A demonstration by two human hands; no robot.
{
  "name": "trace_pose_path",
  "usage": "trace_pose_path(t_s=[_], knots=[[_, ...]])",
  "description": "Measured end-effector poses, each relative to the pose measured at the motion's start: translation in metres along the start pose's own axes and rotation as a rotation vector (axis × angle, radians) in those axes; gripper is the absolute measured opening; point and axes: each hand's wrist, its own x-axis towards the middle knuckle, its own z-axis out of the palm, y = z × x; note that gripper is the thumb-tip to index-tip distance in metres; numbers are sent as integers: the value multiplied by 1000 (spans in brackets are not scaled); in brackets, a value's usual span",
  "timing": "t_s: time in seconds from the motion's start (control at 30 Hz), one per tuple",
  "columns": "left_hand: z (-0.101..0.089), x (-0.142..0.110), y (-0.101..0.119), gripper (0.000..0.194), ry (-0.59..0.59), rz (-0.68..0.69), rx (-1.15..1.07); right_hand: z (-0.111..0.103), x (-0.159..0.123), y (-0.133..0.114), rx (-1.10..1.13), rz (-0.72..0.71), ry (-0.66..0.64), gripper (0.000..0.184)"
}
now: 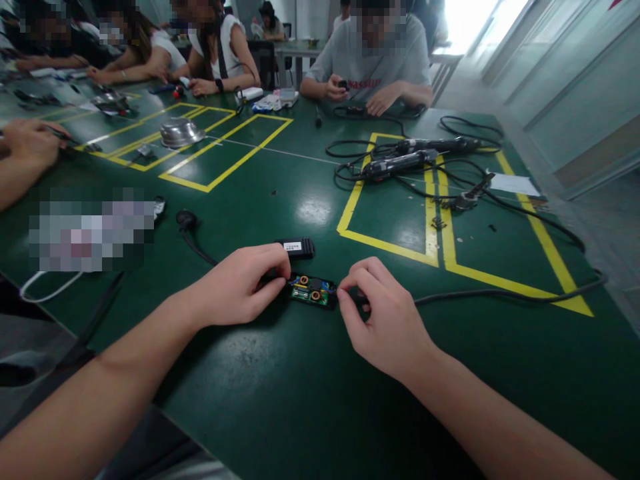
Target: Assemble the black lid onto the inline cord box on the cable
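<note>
A small green circuit board (313, 291) with copper coils lies in an open black casing on the green table (280, 373). My left hand (245, 283) pinches its left end, fingers curled. At the board's right end my right hand (383, 313) is closed, thumb and fingers pinching where a black cable (500, 293) joins it. Just behind the board lies a black cover (296, 247) with a white label. Another black cable with a plug (187, 223) runs off from under my left hand.
Two electric screwdrivers (400, 163) with tangled cords lie inside yellow floor-tape boxes at the right. A metal bowl (180, 132) stands at the far left. Several people sit around the table's far and left sides. A white paper (513, 184) lies at the right edge.
</note>
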Motion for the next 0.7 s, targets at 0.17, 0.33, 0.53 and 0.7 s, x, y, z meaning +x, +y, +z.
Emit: trace_pose_path(t_s=[0.17,0.33,0.53,0.7], knots=[[1,0,-2,10,-19,-14,-5,1,1,3,17,-25,-19,15],[1,1,-11,12,-3,3,-40,2,1,5,8,-6,-25,17],[-3,1,-14,15,1,33,-20,5,1,5,-73,-25,-22,17],[8,4,-15,21,132,-42,39,5,2,4,-106,-15,-35,17]])
